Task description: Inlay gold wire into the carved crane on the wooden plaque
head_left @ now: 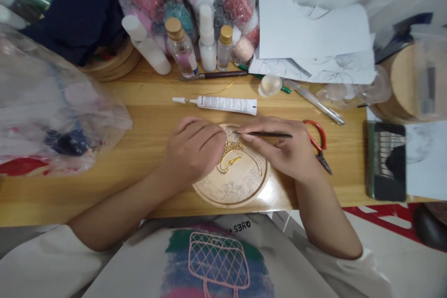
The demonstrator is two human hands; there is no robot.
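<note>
On the table lies a round wooden board with a line drawing of waves and a bird on it. Gold wire follows the bird's neck, head and part of its body. My left hand rests over the board's upper left, its fingers curled together; the fingertips and anything in them are hidden. Between the thumb and index finger of my right hand is a thin dark tool, apparently tweezers, its tip low over the upper part of the drawing, close to my left fingers.
Behind the board lies a white glue tube. Red-handled pliers sit beside my right hand. Several bottles, a small round cup and paper sheets are farther back. A plastic bag stands left, a dark-rimmed box right.
</note>
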